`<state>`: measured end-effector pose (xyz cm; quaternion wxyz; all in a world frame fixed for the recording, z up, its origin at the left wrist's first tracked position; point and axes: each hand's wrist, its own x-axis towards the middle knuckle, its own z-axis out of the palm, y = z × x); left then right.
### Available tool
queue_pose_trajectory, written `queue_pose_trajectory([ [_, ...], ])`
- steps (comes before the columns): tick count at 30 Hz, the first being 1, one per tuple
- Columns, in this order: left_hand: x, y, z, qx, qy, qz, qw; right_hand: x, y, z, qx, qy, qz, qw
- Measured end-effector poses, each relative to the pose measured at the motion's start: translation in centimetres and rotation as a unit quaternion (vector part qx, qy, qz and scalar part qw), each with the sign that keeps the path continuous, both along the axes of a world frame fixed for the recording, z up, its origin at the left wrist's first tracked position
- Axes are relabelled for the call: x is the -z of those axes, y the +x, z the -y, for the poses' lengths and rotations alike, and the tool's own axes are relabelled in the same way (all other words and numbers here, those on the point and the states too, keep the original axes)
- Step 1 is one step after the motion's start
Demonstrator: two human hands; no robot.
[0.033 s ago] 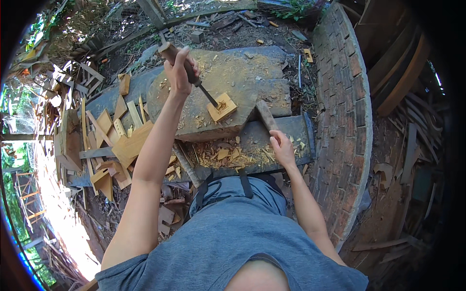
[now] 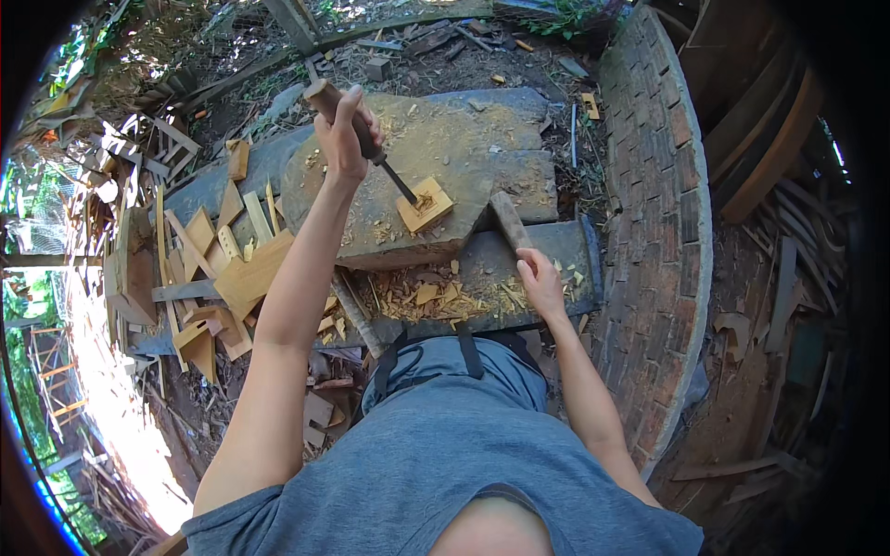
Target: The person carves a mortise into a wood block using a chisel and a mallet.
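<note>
My left hand [image 2: 348, 139] is wrapped round the brown wooden handle of a chisel [image 2: 397, 179], which leans with its butt up and to the left. The chisel's metal tip rests in a rough, partly cut hollow in a small light wood block [image 2: 426, 206]. That block lies on a big timber slab [image 2: 371, 222] strewn with chips. Lower right, my right hand [image 2: 540, 283] is closed on the near end of a stout wooden stick [image 2: 508, 221], whose far end reaches the slab's right side, apart from the block. Whether the stick has a wider head cannot be made out.
Wood offcuts [image 2: 250, 273] and boards are heaped left of the slab. Chips [image 2: 436, 301] cover the dark bench surface [image 2: 547, 239] nearer me. A brick wall [image 2: 654, 250] runs along the right side. Another wooden bar [image 2: 357, 310] leans between the slab and my waist.
</note>
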<state>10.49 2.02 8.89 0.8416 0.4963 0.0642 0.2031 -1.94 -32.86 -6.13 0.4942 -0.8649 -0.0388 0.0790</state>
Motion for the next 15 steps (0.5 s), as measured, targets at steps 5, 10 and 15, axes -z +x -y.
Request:
queue_pose_trajectory([
  [5, 0.3, 0.0, -0.1, -0.046, 0.024, -0.006, 0.999, 1.5, 1.8, 0.5, -0.012, -0.043, 0.008, 0.999],
  [10, 0.5, -0.4, 0.6, -0.136, 0.082, -0.010, 0.987, 4.7, 2.6, 1.8, 0.026, -0.125, -0.058, 0.990],
  [15, -0.1, -1.0, 1.7, -0.172, 0.120, -0.002, 0.978, 7.4, 1.4, 1.3, 0.045, -0.264, -0.057, 0.962],
])
